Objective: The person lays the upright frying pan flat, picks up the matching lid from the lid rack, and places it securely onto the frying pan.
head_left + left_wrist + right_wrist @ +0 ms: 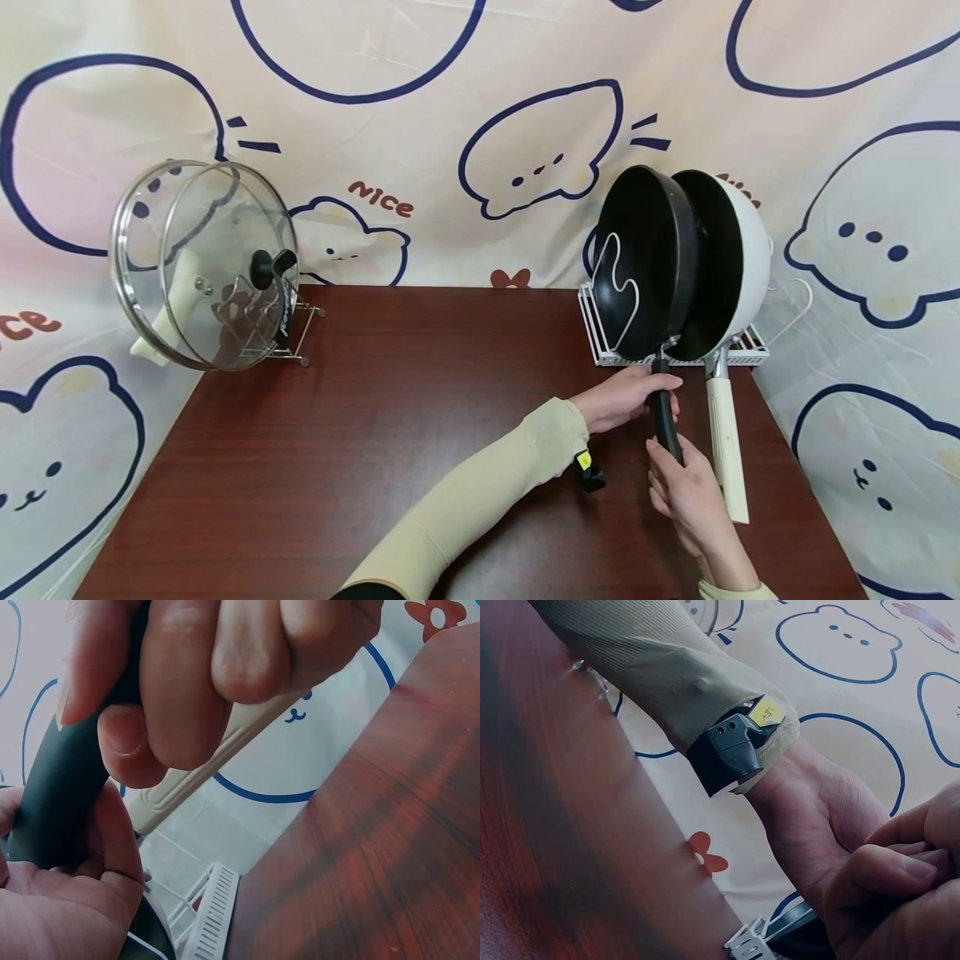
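Right grip (904,900) curled at lower right, left grip (814,814) lay behind, black camera (726,754) sat against beige sleeve (660,664).

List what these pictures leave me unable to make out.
- Head view: part of the inside of the white pan, behind the black pan.
- Head view: parts of the black handle, under the left hand and right hand.
- Left wrist view: most of the black pan, cut off by the bottom edge.
- Right wrist view: writing on the yellow tag, too small.

2 glass lids (213,262) stand in a wire rack (303,335) at the far left of the table (420,358); printed cloth (420,142) hangs behind it.
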`<control>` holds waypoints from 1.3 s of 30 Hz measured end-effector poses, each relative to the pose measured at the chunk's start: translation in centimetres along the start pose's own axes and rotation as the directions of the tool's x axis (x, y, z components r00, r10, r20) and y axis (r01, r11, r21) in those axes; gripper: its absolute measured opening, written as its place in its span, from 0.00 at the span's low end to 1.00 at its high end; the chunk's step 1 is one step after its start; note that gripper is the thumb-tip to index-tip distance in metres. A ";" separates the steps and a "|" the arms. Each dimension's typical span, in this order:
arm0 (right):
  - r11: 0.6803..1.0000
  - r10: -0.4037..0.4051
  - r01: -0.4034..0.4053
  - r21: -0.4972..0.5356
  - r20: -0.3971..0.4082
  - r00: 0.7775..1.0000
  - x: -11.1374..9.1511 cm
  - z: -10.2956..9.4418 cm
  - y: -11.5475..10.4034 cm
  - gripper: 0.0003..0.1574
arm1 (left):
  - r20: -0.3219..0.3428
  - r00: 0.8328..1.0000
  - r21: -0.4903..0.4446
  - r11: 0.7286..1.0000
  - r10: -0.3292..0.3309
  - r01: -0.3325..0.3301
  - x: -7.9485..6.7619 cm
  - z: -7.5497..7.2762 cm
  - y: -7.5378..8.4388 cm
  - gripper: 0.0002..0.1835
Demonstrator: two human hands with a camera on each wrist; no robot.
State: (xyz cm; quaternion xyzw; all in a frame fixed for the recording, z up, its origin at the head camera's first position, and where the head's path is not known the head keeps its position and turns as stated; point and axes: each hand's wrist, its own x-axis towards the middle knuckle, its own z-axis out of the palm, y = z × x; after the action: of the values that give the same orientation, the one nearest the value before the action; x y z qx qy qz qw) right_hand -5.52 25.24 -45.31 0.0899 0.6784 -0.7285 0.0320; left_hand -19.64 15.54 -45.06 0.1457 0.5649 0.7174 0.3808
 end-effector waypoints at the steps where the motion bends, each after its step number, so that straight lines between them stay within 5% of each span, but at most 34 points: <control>1: 1.000 -0.006 0.006 0.002 0.000 1.000 0.0 0.0 0.0 0.11 | 0.002 1.000 0.004 1.000 0.002 -0.002 -0.1 0.0 0.1 0.12; 39: 0.996 -0.080 0.076 -0.052 -0.077 0.994 -1.7 0.9 -2.5 0.15 | 0.092 0.991 -0.029 0.995 0.095 -0.093 -1.7 1.6 3.0 0.04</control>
State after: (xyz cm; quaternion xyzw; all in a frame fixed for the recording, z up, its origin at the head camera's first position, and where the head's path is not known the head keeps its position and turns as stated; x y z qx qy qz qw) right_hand -4.37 24.44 -42.50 0.0913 0.6998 -0.7082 -0.0211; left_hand -18.63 15.19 -41.44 0.2005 0.5301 0.7340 0.3743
